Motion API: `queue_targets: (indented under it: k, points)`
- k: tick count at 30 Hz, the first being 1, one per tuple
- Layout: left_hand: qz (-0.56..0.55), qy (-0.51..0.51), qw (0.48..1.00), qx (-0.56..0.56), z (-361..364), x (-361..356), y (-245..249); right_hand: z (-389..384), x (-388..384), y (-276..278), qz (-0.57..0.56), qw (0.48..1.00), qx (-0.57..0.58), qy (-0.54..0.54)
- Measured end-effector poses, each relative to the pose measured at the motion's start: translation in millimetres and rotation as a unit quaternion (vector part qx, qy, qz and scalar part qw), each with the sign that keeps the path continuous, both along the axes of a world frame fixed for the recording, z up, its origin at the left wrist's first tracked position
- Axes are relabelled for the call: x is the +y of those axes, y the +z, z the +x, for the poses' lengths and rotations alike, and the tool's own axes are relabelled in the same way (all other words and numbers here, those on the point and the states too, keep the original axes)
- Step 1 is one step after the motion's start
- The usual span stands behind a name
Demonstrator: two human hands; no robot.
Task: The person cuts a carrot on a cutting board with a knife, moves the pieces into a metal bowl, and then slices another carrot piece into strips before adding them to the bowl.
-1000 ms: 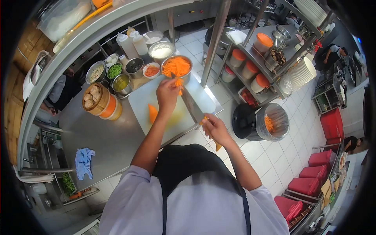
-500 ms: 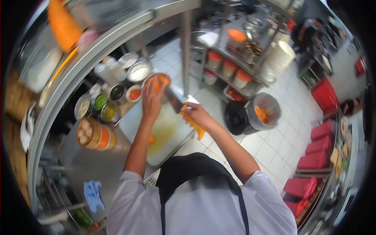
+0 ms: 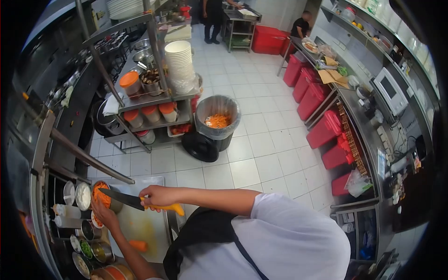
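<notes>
In the head view my right hand (image 3: 155, 197) is wrapped round the yellow handle of a knife (image 3: 123, 198). The blade points left, its tip at a container of shredded carrot (image 3: 101, 192). My left hand (image 3: 103, 213) lies against the near side of that container, by the shreds; whether its fingers grip anything is hard to make out. Below the knife is a white cutting board (image 3: 154, 228) with a yellowish stain. A piece of carrot (image 3: 138, 245) rests on the board near my left forearm.
Small tubs and bottles (image 3: 67, 211) stand left of the board. Beyond it are a steel shelf (image 3: 154, 99) with orange-lidded jars, a lined bin (image 3: 218, 116) holding orange scraps, and red bins (image 3: 311, 100). Two other people are in the background.
The view has swung to the right, so the board and both hands now appear lower left. The knife remains in my right hand, and my left hand is still at the carrot container.
</notes>
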State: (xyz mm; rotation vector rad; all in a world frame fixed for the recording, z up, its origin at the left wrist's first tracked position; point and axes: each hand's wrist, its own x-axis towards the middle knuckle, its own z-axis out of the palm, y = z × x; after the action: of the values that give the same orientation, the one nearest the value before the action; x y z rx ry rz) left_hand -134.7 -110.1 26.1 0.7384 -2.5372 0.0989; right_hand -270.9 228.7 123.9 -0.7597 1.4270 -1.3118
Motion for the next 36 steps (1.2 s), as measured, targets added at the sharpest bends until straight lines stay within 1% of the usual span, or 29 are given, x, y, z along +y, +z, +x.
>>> queue_targets:
  k: [2,3,4,5,6,10,13,16,19,22,25,28,34,36]
  points:
    - [0.017,-0.011,0.999,0.035,0,-3,-3,-1,26,-1,-0.015,1.0,0.012,-0.006]
    - [0.032,-0.016,0.998,0.055,0,-6,-4,0,43,9,-0.012,0.999,0.031,-0.013]
    - [0.047,-0.021,0.996,0.076,0,-7,-5,-1,49,-12,-0.039,0.999,0.029,-0.02]
    - [0.054,-0.02,0.994,0.097,2,-7,-6,-2,55,-52,-0.066,0.997,0.027,-0.026]
    - [0.061,-0.018,0.991,0.119,4,-6,-4,-5,61,-73,-0.092,0.995,0.026,-0.031]
    - [0.094,-0.022,0.981,0.169,33,4,-7,-3,113,-77,0.008,0.998,0.046,-0.038]
    - [0.206,0.007,0.959,0.195,63,29,-8,2,138,-80,0.062,0.994,0.064,-0.061]
    - [0.164,0.059,0.967,0.188,103,46,-30,5,151,-89,0.095,0.992,0.056,-0.056]
    - [0.184,0.087,0.955,0.217,140,65,-37,0,150,-99,0.114,0.991,0.068,-0.005]
    - [0.15,0.133,0.957,0.209,176,75,-45,-2,139,-118,0.107,0.989,0.103,0.011]
    - [0.121,0.137,0.964,0.193,213,65,-73,2,122,-129,0.041,0.977,0.209,0.011]
    - [0.148,0.157,0.961,0.175,242,70,-88,8,108,-123,0.011,0.957,0.29,0.021]
    - [0.117,0.197,0.966,0.122,241,115,-104,26,88,-127,0.02,0.946,0.318,0.062]
    - [0.111,0.207,0.966,0.107,234,129,-106,29,83,-133,0.007,0.941,0.335,0.055]
